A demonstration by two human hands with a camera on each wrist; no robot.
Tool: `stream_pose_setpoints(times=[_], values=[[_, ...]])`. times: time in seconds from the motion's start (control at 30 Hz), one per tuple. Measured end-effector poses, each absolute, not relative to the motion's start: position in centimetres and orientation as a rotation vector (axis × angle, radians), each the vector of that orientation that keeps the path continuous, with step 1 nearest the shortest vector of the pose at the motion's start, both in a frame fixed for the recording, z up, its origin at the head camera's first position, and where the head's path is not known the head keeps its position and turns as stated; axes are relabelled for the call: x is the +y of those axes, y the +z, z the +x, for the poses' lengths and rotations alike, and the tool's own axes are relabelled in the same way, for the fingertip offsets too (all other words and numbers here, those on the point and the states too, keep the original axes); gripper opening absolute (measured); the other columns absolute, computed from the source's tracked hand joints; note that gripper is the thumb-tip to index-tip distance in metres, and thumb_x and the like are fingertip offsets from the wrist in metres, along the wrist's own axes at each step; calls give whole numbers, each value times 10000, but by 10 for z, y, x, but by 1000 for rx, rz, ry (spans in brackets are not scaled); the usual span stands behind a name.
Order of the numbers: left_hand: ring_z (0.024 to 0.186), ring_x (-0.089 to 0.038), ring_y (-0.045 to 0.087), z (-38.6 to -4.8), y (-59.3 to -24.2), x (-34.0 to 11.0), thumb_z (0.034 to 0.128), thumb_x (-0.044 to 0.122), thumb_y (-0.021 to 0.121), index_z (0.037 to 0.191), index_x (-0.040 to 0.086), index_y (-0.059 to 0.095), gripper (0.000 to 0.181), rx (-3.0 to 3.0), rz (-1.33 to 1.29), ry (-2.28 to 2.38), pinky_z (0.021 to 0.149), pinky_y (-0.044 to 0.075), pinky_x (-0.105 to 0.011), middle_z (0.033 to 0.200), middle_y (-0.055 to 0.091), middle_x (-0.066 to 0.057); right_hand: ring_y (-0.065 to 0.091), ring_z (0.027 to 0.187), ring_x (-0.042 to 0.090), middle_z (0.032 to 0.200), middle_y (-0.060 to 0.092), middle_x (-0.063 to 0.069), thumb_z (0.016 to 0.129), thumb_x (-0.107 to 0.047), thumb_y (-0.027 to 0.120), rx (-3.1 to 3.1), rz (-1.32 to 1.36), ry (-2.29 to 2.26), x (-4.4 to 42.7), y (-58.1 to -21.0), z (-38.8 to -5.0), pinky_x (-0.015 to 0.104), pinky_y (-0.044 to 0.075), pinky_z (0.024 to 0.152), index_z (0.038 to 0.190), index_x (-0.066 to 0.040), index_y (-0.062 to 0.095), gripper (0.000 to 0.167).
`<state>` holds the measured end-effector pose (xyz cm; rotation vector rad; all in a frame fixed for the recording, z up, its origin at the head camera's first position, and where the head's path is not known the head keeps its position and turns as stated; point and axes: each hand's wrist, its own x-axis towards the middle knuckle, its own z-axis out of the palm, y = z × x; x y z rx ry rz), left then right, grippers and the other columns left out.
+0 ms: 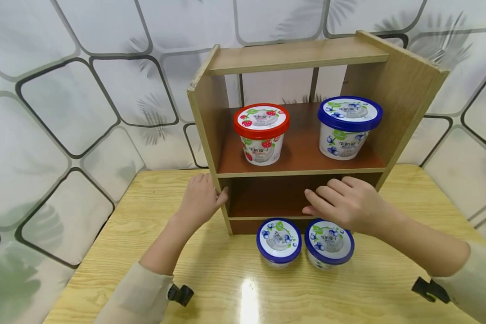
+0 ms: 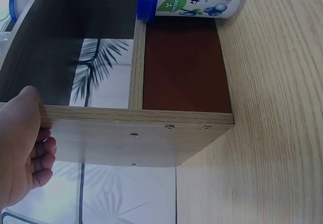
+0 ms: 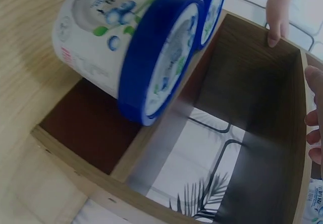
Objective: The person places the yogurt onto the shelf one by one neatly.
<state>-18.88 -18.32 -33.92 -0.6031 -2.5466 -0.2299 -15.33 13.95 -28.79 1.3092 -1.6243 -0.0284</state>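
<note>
A small wooden shelf unit [image 1: 299, 172] stands on the table. My left hand [image 1: 200, 198] grips its left side panel, the thumb on the inner face and fingers outside, as the left wrist view also shows. My right hand [image 1: 344, 202] hovers before the lower compartment with loosely bent fingers and holds nothing. Two blue-lidded tubs with blueberry pictures, a left tub [image 1: 279, 240] and a right tub [image 1: 329, 243], stand at the unit's foot. On the middle board are a red-lidded strawberry tub [image 1: 261, 134] and another blue-lidded tub [image 1: 348, 128].
The wood-grain table [image 1: 154, 193] extends to both sides of the unit and in front of it. Behind hangs a pale patterned cloth [image 1: 105, 126]. The unit's lower compartment [image 1: 267, 195] lies under the middle board, and its top board [image 1: 299, 54] spans above the tubs.
</note>
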Motion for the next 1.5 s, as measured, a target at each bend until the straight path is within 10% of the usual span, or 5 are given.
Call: stream_pose_setpoints(times=[1.5], values=[[700, -294, 500, -189, -341, -182, 850, 262, 582, 762, 29, 502, 261, -2539, -582, -223, 663, 389, -384, 671, 483, -83, 445, 459, 159, 593, 578, 15, 974, -356, 470, -1600, 1409, 83, 172, -353, -121, 236, 309, 387, 771, -53, 654, 409]])
